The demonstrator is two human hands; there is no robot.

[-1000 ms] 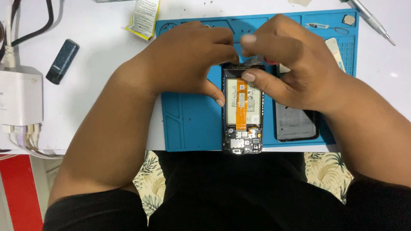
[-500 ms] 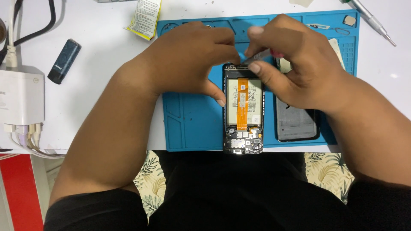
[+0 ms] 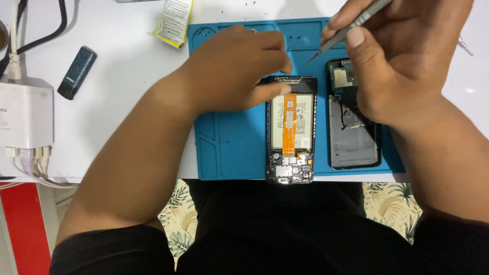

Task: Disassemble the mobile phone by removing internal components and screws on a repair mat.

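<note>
So the opened phone sits mid-frame on the blue repair mat, back off, battery showing with an orange flex cable running down the middle and the small board at the bottom edge. What's different from a second ago: the right hand isn't down on the top of the phone anymore. It's lifted off to the upper right of the frame, and it's pinching a pair of metal tweezers between thumb and fingers, tips pointing down-left toward the phone's top edge but not touching it. That pull-back also uncovers the removed back shell, lying just right of the phone on the mat.

The left hand hasn't really moved. It's curled over the phone's top-left corner, thumb and fingertips pressed against the frame, holding it steady, not wrapped around anything.

My read: finger work up top has given way to tool work.

Further out on the white table: a dark USB stick upper left, a white charger block with cables at the left edge.
</note>
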